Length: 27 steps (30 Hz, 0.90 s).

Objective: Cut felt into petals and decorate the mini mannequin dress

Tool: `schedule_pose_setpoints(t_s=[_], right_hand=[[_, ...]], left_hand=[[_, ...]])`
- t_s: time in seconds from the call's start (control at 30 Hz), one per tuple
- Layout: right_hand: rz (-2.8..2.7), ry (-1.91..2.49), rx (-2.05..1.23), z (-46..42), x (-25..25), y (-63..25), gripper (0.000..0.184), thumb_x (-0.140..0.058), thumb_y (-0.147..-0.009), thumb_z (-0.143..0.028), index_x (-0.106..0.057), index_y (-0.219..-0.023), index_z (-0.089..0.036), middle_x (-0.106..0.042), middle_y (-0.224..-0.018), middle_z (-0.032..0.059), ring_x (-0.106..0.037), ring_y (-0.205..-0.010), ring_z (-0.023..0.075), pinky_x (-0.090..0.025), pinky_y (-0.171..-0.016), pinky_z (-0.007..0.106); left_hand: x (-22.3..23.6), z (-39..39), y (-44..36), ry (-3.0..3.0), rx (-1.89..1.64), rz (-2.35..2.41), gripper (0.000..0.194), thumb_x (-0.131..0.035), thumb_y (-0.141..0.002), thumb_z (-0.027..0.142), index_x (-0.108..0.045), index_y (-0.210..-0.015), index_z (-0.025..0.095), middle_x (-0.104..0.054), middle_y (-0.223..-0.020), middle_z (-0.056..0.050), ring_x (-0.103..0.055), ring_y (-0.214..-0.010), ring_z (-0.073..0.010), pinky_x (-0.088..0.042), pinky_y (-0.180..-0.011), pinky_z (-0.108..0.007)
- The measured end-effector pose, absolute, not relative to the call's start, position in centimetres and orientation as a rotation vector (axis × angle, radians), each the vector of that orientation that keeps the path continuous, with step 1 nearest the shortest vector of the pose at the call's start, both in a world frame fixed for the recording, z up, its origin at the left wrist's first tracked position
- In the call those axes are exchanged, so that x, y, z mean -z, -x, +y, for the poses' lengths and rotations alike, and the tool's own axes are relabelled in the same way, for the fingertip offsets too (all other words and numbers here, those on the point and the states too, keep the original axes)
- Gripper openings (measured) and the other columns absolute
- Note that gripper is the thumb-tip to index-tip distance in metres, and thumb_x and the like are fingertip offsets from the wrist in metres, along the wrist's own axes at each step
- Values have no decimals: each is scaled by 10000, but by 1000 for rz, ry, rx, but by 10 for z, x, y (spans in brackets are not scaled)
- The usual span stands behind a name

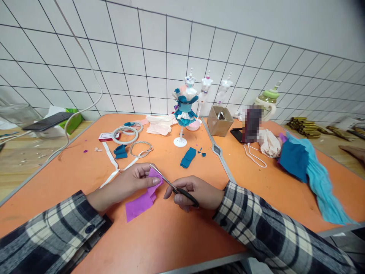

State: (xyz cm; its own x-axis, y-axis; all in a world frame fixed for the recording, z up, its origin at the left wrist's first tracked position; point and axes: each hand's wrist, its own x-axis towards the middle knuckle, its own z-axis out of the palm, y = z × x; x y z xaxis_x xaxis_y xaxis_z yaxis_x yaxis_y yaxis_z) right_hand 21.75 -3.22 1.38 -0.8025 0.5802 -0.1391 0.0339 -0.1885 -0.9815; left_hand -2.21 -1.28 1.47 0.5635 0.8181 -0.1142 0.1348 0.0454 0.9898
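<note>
My left hand (134, 180) pinches a strip of purple crepe paper (139, 207), whose lower end hangs toward the orange table. In my right hand (194, 192) is a pair of scissors (182, 192) with black handles, my fingers around the grips. The blades point up and left and lie against the upper edge of the purple paper; whether they are parted is hard to make out. Beyond my hands a small dress form (186, 108) wears a blue and white ruffled paper dress on a round white base. A folded dark blue paper piece (188, 157) lies in front of it.
Tape rolls (124, 135), a red and white box (109, 136) and white strips lie at the left. A cardboard box (219, 121) and more dress forms (205, 87) stand behind. At the right are a blurred-out phone (252, 123), blue papers (295, 158) and a bottle (268, 102).
</note>
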Motion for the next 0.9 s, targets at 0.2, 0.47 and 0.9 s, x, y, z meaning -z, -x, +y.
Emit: schedule_pose_setpoints(t_s=[0.2, 0.47, 0.9], right_hand=[[-1797, 679, -2051, -33, -15, -218, 511, -630, -809, -595, -629, -1040, -139, -516, -582, -54, -408, -463, 52, -249, -396, 174], [-1687, 690, -2072, -34, -16, -215, 545, -702, -731, -614, -619, -952, -124, -480, -568, -69, -451, -487, 63, -327, -488, 212], [-1783, 723, -2101, -34, -16, -217, 536, -663, -752, -637, -611, -921, -130, -541, -556, -46, -442, -461, 64, -285, -448, 204]], left_hand=[[-17, -16, 17, -1512, -559, 836, 307, -727, -797, 425, -615, -769, 141, -674, -676, -11, -599, -593, -121, -460, -560, -220], [-18, -18, 15, -1509, -583, 875, 299, -728, -793, 416, -607, -753, 145, -649, -645, 2, -582, -571, -119, -448, -535, -210], [-22, -21, 10, -1549, -486, 768, 265, -691, -820, 394, -628, -731, 152, -649, -651, -7, -560, -547, -121, -404, -498, -208]])
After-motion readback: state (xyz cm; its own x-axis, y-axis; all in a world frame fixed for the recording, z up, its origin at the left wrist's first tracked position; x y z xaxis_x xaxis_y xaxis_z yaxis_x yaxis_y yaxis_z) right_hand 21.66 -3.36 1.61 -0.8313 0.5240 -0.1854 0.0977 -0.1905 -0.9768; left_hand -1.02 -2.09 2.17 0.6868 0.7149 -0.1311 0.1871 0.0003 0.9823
